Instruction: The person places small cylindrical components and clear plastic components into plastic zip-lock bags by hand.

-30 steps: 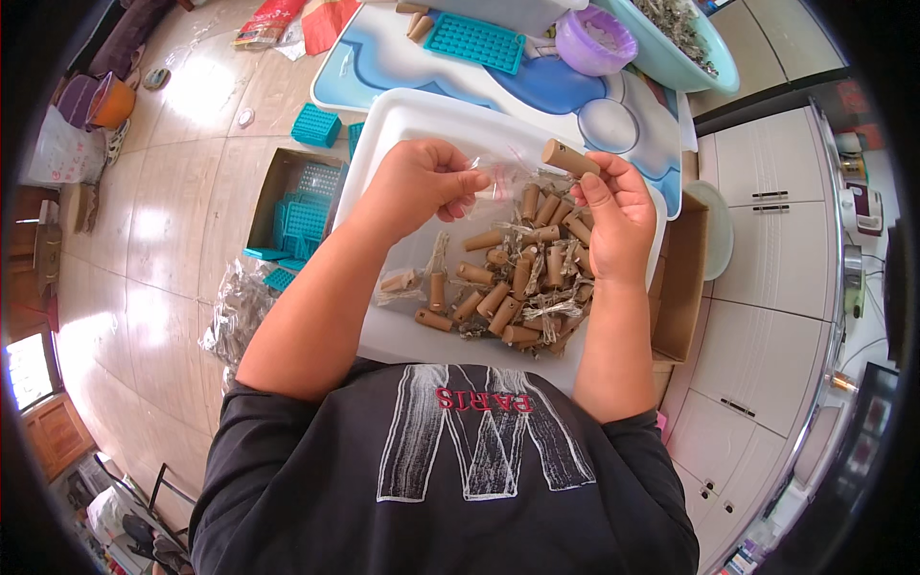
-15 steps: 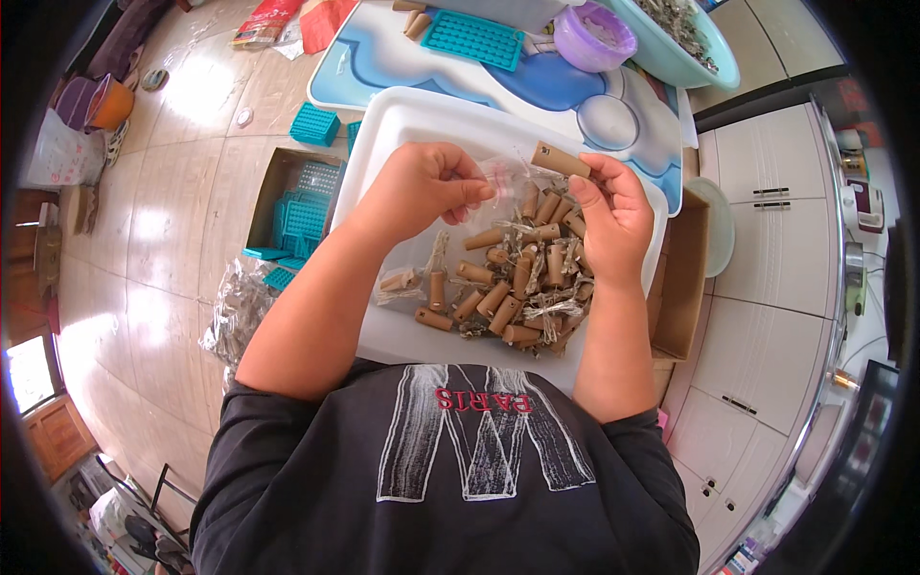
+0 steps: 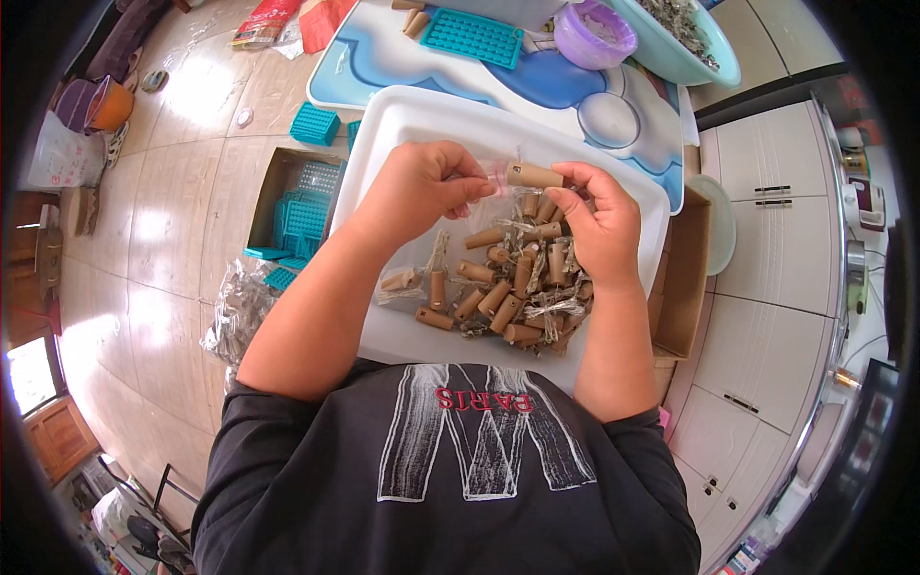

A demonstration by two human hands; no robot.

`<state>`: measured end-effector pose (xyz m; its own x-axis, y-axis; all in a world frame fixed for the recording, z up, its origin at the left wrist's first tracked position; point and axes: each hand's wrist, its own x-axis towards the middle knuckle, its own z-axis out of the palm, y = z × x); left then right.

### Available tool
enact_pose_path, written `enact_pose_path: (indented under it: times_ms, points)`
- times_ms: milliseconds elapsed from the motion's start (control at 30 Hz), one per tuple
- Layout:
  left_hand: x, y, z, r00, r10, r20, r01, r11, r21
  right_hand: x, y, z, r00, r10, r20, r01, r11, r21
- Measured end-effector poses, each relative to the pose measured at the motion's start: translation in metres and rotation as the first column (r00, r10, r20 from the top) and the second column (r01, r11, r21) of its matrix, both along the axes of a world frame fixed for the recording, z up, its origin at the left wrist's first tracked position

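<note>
My left hand pinches the edge of a clear plastic bag with a pinkish strip near its mouth. Between the thumb and fingers of my right hand is a brown cork-shaped stopper, lying nearly level at the bag's mouth. Below both hands, a heap of similar stoppers with bundled thin wires fills part of a white plastic tub. Another clear bag with a stopper in it lies at the heap's left.
Left of the tub stands a cardboard box of teal plastic trays, with a bulging clear bag nearer me. Beyond the tub, a blue-and-white table bears a teal tray, a purple bowl and a teal basin. Another cardboard box sits right.
My right hand has moved left and slightly down, bringing the stopper's end to the bag's mouth. My left hand has stayed almost still, pinching the bag.
</note>
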<state>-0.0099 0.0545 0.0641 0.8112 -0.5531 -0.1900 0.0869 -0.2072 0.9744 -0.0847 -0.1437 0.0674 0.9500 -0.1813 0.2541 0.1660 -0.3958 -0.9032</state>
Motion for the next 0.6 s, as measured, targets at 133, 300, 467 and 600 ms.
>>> enact_pose_path:
  times_ms: [133,300,467,600]
  points:
    - [0.000,-0.001,0.000,0.999,-0.047,0.020,0.046,0.996,0.080,0.000,-0.001,0.001,0.995,0.020,-0.100,-0.010,0.994,0.105]
    - [-0.002,-0.004,-0.012,0.991,-0.071,-0.114,0.059,0.993,-0.101,0.001,-0.001,0.000,0.963,0.144,-0.226,-0.091,0.969,0.231]
    - [-0.004,-0.010,-0.011,0.979,-0.064,-0.193,0.050,0.996,-0.076,0.003,0.000,0.000,0.922,0.190,-0.338,-0.075,0.943,0.324]
    - [-0.007,-0.015,-0.021,0.967,-0.120,-0.226,0.075,0.978,-0.197,0.006,0.009,-0.006,0.897,0.184,-0.402,-0.041,0.940,0.338]
